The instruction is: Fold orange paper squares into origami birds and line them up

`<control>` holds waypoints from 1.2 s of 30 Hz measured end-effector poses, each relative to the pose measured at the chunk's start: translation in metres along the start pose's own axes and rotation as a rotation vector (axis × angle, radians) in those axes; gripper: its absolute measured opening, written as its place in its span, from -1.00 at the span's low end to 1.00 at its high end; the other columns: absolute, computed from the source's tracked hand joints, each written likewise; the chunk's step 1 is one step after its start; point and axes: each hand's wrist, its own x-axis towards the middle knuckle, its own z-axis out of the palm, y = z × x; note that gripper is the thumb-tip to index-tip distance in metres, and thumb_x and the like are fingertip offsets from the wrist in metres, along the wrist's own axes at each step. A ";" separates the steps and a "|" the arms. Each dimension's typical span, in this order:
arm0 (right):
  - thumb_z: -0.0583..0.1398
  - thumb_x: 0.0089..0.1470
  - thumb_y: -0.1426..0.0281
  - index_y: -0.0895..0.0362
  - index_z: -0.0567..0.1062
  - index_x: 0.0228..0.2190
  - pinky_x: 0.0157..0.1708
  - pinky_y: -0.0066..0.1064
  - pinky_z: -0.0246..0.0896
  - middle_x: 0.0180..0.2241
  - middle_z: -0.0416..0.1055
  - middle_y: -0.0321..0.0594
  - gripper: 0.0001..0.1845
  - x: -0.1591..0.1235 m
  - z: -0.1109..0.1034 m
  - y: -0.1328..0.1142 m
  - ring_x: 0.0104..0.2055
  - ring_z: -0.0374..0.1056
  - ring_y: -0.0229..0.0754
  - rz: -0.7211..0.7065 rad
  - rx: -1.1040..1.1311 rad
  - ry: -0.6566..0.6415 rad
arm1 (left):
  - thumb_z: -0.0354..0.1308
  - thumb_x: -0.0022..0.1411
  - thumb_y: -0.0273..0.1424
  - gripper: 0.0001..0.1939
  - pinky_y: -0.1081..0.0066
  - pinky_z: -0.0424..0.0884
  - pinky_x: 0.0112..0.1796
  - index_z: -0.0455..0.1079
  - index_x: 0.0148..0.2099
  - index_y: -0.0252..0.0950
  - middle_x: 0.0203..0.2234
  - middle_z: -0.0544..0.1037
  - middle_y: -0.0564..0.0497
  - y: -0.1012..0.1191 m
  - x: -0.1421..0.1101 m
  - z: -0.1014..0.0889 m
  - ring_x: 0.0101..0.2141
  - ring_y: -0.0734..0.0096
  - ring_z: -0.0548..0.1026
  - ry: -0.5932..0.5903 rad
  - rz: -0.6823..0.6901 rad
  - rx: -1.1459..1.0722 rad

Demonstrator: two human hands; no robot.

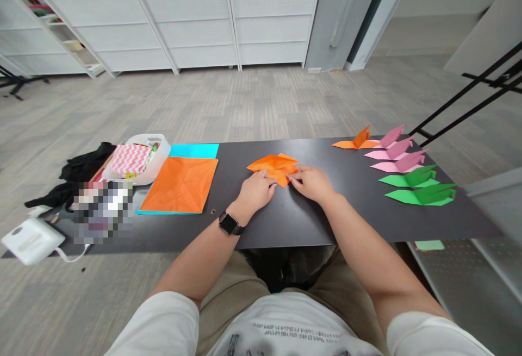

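Observation:
A partly folded orange paper (pixel 274 166) lies on the dark table (pixel 293 214) in front of me. My left hand (pixel 256 190), with a black watch on its wrist, pinches the paper's near edge with fingers closed. My right hand (pixel 312 182) presses and pinches the same near edge from the right side. Both hands meet at the paper's lower corner.
A stack of flat sheets, orange (pixel 180 184) over cyan, lies to the left. A white basket (pixel 141 157) of patterned paper, black cloth (pixel 84 168) and a white device (pixel 31 240) sit far left. Finished folded figures, orange (pixel 358 140), pink (pixel 393 152) and green (pixel 418 186), line the right.

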 end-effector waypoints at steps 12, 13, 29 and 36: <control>0.17 0.32 0.17 -0.12 0.78 -0.21 -0.35 -0.28 0.20 -0.25 0.64 -0.15 -0.66 -0.004 -0.015 0.039 -0.24 0.49 -0.02 0.285 -0.038 0.014 | 0.15 0.48 -0.26 -0.73 0.31 0.49 -0.18 0.67 0.03 -0.13 -0.17 0.60 -0.10 -0.002 0.001 -0.004 -0.16 0.17 0.58 -0.057 -0.021 0.001; 0.18 0.31 0.19 -0.09 0.78 -0.23 -0.33 -0.28 0.22 -0.25 0.64 -0.15 -0.67 -0.005 -0.016 0.041 -0.23 0.50 -0.02 0.278 -0.029 0.044 | 0.13 0.49 -0.24 -0.71 0.31 0.49 -0.18 0.66 0.04 -0.13 -0.17 0.60 -0.11 -0.001 0.001 -0.005 -0.15 0.17 0.58 -0.067 -0.014 0.018; 0.22 0.30 0.43 -0.01 0.70 0.04 0.05 -0.10 0.37 -0.11 0.55 -0.07 -0.63 0.004 0.019 0.000 -0.04 0.45 0.02 -0.192 0.145 0.053 | 0.03 0.55 -0.11 -0.59 0.25 0.47 -0.11 0.51 0.24 -0.14 -0.05 0.62 -0.14 0.030 -0.002 -0.006 -0.08 0.11 0.59 -0.145 -0.014 0.131; 0.25 0.28 0.40 0.02 0.73 -0.03 0.05 -0.11 0.35 -0.11 0.54 -0.09 -0.71 0.004 0.018 0.000 -0.03 0.44 0.01 -0.203 0.135 0.059 | 0.04 0.55 -0.14 -0.59 0.27 0.46 -0.12 0.54 0.26 -0.08 -0.06 0.63 -0.12 0.008 -0.004 -0.013 -0.08 0.11 0.60 -0.129 -0.066 0.130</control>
